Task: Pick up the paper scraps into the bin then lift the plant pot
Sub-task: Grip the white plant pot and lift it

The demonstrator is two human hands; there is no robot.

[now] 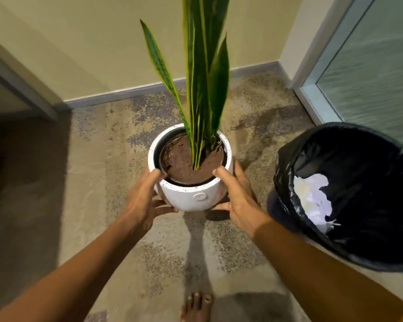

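A white round plant pot (191, 197) with brown soil and tall green snake-plant leaves (203, 77) is in the middle of the view, over the speckled floor. My left hand (144, 198) grips its left side, with one finger hooked over the rim. On the pot's right side my right hand (237, 196) holds it the same way, a finger on the rim. A bin (349, 196) lined with a black bag stands to the right, with white paper scraps (312, 201) inside it.
A cream wall with a grey skirting board (126, 94) runs behind the pot. A frosted glass door (370, 73) is at the right, behind the bin. My bare foot (196, 306) is on the floor at the bottom middle. A dark shadow covers the floor at the left.
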